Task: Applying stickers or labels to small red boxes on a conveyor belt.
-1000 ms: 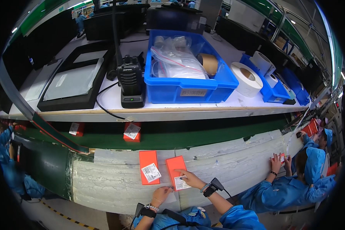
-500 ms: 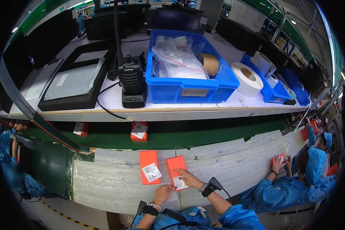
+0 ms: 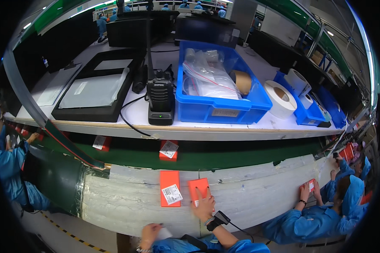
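My right hand (image 3: pixel 204 206) lies on a red box (image 3: pixel 196 185) with its fingers spread, covering the box's lower part. Just left of that box lies a second red box (image 3: pixel 169 178), flat on the worktop, with a white printed label (image 3: pixel 172 194) stuck slightly askew near its lower end. Close to my body, at the worktop's near edge, my left hand (image 3: pixel 149 234) is closed, slightly blurred. A small white slip (image 3: pixel 164 233) shows at its fingertips, pinched there.
Beyond the pale, taped worktop (image 3: pixel 126 196) runs a green conveyor belt (image 3: pixel 223 157) carrying a labelled red box (image 3: pixel 168 150). Above it, a shelf (image 3: pixel 126 129) bears a two-way radio (image 3: pixel 161 99), a blue bin (image 3: pixel 223 111) and a label roll (image 3: pixel 279 99). A co-worker (image 3: pixel 308 219) sits at right.
My left hand has left the right-hand box and come back toward my body with a white slip. My right hand has gone from pointing to lying spread on that box. The view has shifted.
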A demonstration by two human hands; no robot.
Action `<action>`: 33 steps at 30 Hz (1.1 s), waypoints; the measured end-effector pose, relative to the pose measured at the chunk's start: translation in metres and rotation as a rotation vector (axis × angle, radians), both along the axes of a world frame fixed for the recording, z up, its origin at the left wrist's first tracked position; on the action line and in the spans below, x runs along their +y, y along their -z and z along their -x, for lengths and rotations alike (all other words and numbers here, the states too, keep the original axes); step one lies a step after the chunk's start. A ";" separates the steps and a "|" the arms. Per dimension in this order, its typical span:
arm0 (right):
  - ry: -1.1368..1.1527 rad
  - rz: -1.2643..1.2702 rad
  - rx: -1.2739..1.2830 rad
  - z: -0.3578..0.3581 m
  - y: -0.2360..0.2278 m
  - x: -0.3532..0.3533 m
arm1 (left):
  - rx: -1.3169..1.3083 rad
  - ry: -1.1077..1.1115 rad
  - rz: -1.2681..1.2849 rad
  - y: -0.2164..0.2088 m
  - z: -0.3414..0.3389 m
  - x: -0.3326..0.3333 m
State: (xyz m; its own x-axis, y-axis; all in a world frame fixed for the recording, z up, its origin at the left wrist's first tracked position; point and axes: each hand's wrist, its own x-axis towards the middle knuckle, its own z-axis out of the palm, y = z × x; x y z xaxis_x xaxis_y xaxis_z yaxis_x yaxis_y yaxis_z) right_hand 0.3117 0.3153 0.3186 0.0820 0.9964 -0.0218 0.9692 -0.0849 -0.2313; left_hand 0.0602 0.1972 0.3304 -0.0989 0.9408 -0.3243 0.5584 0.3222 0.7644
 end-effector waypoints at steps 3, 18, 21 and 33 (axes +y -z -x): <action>-0.049 0.069 0.012 -0.029 -0.006 -0.007 | 0.278 -0.156 0.429 -0.015 0.065 -0.054; -0.117 -0.060 0.213 0.074 -0.003 0.193 | -0.297 -0.374 0.389 0.042 0.070 -0.110; -0.004 0.090 0.108 0.101 0.021 0.230 | -0.393 -0.380 0.378 0.032 0.063 -0.097; -0.144 -0.140 0.238 -0.005 -0.006 0.060 | -0.730 -0.165 0.280 0.030 0.028 -0.023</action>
State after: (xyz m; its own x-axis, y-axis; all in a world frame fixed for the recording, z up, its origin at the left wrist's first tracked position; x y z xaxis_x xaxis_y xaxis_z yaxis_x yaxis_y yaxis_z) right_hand 0.3165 0.3750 0.3244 -0.0512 0.9920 0.1151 0.8862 0.0983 -0.4528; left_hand 0.0324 0.1739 0.3007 0.0987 0.8066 -0.5828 -0.1235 0.5910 0.7971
